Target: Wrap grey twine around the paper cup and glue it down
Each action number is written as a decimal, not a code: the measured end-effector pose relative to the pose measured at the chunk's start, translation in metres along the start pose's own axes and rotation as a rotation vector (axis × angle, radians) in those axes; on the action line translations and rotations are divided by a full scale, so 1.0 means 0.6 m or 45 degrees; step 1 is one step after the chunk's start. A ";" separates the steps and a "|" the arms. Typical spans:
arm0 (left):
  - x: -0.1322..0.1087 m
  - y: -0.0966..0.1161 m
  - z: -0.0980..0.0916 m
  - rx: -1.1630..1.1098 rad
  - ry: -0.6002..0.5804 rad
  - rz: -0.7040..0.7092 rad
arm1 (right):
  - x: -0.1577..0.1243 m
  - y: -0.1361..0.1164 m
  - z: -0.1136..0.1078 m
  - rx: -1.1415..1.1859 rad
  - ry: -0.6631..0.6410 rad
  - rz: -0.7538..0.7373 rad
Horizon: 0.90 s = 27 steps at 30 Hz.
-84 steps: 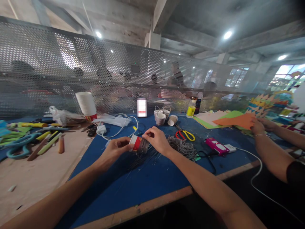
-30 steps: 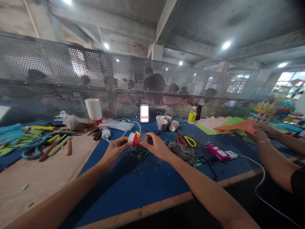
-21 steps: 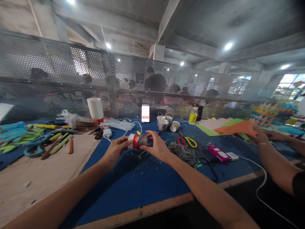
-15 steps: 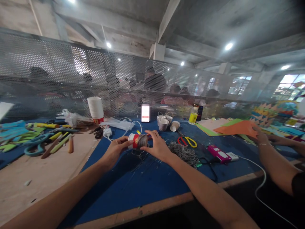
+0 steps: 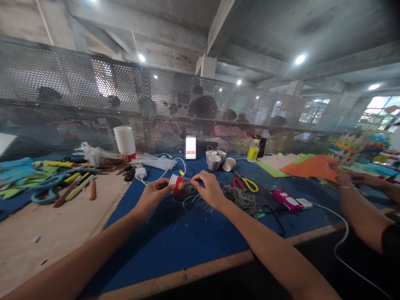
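Right hand [image 5: 208,191] newly pinched together, left hand [image 5: 154,191] clamped on cup [image 5: 178,186], long axis crosswise, white end leftward

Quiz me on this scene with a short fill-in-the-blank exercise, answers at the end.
1. The left hand holds a white-and-red paper cup partly wrapped in ____ cord.
2. The loop-handled scissors have one red handle and one ____ handle.
3. In the picture, the tangled pile of loose cord lies to the ____ of the held cup.
4. A co-worker's hand is at a large paper sheet coloured ____.

Missing words: grey; yellow; right; orange.
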<state>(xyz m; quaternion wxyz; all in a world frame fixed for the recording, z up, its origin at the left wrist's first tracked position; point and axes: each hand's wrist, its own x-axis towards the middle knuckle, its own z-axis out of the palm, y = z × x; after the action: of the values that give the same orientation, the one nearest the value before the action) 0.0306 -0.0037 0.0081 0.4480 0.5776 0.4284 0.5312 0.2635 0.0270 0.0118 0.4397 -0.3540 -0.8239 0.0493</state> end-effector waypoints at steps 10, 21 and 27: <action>0.009 -0.006 -0.012 0.023 0.261 0.038 | 0.002 -0.011 -0.026 -0.050 0.001 0.169; 0.010 -0.007 -0.008 -0.044 0.286 0.027 | 0.015 0.083 -0.085 -0.777 -0.486 0.612; 0.010 -0.005 -0.006 -0.102 0.262 0.010 | 0.005 0.076 -0.056 -0.768 -0.495 0.554</action>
<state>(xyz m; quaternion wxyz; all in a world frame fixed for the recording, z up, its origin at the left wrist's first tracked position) 0.0273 0.0028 0.0066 0.4224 0.5032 0.4483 0.6062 0.3125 0.0550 0.0167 0.1321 -0.6166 -0.7752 -0.0366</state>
